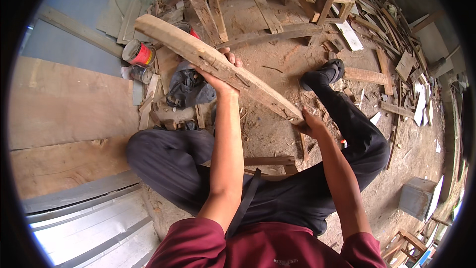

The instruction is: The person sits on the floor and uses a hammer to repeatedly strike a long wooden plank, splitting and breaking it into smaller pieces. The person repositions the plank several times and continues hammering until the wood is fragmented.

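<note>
- Plank point(223, 67) held above the floor point(265, 134), its long axis slanting across the body; one end points toward the floor's far left corner, the other toward its right edge, nearer the person.
- Left hand point(218, 83) clamped around the plank near mid-length, fingertips over its far side.
- Right hand point(312, 123) wrapped on the plank's near right end.
- Wooden frame point(287, 33) at the floor's far edge; scrap wood point(406, 64) along the right edge.

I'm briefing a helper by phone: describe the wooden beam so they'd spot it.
Start at the lap of the dark cloth trousers. Above it, the left hand and right hand hold a long, rough, pale-brown wooden beam slanting from upper left to lower right. Unlike the brown scrap wood, it is held aloft.
</note>
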Action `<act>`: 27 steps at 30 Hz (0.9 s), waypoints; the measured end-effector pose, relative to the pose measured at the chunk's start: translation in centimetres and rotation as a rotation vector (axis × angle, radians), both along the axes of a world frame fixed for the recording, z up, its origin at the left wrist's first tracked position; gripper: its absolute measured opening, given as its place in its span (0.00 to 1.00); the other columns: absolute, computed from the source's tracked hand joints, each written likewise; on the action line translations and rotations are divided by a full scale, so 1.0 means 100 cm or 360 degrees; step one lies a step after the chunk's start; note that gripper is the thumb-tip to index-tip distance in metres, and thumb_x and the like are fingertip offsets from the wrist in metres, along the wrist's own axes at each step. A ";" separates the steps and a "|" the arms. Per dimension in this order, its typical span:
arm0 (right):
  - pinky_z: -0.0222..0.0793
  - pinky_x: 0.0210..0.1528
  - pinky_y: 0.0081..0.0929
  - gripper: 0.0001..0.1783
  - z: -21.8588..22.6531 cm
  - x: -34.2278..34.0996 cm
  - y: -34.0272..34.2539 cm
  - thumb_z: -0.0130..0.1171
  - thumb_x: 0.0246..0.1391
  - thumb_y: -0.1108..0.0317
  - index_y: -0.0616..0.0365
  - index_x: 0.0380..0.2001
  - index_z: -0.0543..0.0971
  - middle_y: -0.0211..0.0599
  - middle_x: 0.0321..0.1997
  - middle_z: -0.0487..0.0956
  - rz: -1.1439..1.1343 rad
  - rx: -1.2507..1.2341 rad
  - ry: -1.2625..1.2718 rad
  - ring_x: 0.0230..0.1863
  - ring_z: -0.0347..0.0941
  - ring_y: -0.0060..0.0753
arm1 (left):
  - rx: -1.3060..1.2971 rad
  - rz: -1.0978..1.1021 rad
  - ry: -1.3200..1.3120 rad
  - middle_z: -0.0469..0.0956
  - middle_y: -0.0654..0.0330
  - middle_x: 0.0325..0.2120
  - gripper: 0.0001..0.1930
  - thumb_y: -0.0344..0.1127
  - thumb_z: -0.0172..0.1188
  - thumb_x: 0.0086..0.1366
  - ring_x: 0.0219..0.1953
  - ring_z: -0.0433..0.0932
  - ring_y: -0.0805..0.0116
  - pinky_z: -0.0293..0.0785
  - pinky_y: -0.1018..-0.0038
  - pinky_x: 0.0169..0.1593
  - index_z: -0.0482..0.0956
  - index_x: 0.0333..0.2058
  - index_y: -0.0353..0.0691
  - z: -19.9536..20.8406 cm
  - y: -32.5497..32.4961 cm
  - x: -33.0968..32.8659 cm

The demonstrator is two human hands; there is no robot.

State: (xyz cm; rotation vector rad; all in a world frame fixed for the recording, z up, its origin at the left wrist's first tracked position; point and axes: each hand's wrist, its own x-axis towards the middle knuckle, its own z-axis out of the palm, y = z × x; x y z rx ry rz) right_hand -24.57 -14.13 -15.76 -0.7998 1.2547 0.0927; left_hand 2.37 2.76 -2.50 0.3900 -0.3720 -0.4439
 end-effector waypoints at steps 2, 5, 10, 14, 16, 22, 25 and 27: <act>0.77 0.42 0.41 0.31 -0.014 0.011 0.000 0.53 0.61 0.44 0.67 0.44 0.76 0.50 0.41 0.80 0.0556 -0.0515 0.0396 0.43 0.80 0.46 | 0.0311 0.0247 0.0360 0.72 0.58 0.24 0.50 0.84 0.31 0.55 0.30 0.72 0.65 0.68 0.68 0.33 0.74 0.40 0.36 0.000 0.005 0.006; 0.75 0.48 0.42 0.29 -0.042 0.006 0.001 0.52 0.59 0.47 0.69 0.42 0.78 0.58 0.43 0.80 0.1236 -0.1284 0.0681 0.47 0.78 0.53 | 0.0709 0.0569 0.0454 0.72 0.62 0.30 0.43 0.80 0.32 0.59 0.30 0.72 0.66 0.70 0.66 0.33 0.69 0.45 0.43 0.009 0.004 0.003; 0.73 0.53 0.43 0.29 -0.073 -0.010 0.017 0.59 0.53 0.49 0.70 0.42 0.78 0.65 0.45 0.78 0.1701 -0.1351 0.0689 0.51 0.75 0.60 | 0.1069 0.0706 0.0414 0.63 0.57 0.61 0.47 0.76 0.41 0.62 0.61 0.65 0.59 0.62 0.59 0.62 0.54 0.66 0.43 0.010 0.011 -0.006; 0.74 0.53 0.43 0.27 -0.092 -0.026 0.026 0.63 0.51 0.53 0.69 0.42 0.78 0.61 0.46 0.79 0.1808 -0.1281 0.0655 0.51 0.75 0.58 | 0.0969 0.0671 0.0211 0.54 0.52 0.67 0.51 0.74 0.47 0.61 0.68 0.55 0.55 0.53 0.57 0.67 0.50 0.68 0.37 0.000 0.019 -0.008; 0.74 0.52 0.44 0.26 -0.097 -0.033 0.026 0.63 0.50 0.55 0.69 0.43 0.78 0.61 0.46 0.79 0.1819 -0.1245 0.0655 0.51 0.76 0.58 | 0.0975 0.0701 0.0142 0.53 0.50 0.67 0.52 0.73 0.49 0.60 0.68 0.54 0.54 0.53 0.57 0.68 0.49 0.68 0.36 -0.002 0.016 -0.011; 0.71 0.57 0.44 0.31 -0.128 -0.035 0.026 0.62 0.50 0.57 0.67 0.52 0.70 0.57 0.53 0.75 0.1590 -0.1379 0.0816 0.56 0.72 0.57 | 0.0900 0.0877 -0.0208 0.53 0.49 0.67 0.51 0.72 0.49 0.61 0.68 0.54 0.55 0.51 0.59 0.69 0.48 0.67 0.35 0.032 0.008 -0.008; 0.68 0.60 0.44 0.31 -0.134 -0.036 0.017 0.59 0.53 0.56 0.66 0.54 0.68 0.57 0.56 0.73 0.1618 -0.1214 0.0867 0.58 0.69 0.57 | 0.0984 0.1105 -0.0337 0.72 0.50 0.49 0.48 0.73 0.54 0.58 0.51 0.73 0.61 0.67 0.64 0.56 0.66 0.53 0.26 0.046 -0.006 0.003; 0.67 0.60 0.45 0.31 -0.140 -0.037 0.014 0.55 0.57 0.52 0.67 0.54 0.68 0.59 0.56 0.72 0.1634 -0.1281 0.0823 0.58 0.69 0.58 | 0.1178 0.1245 -0.0600 0.74 0.52 0.44 0.48 0.75 0.57 0.54 0.47 0.73 0.65 0.68 0.65 0.53 0.68 0.49 0.27 0.027 -0.008 0.017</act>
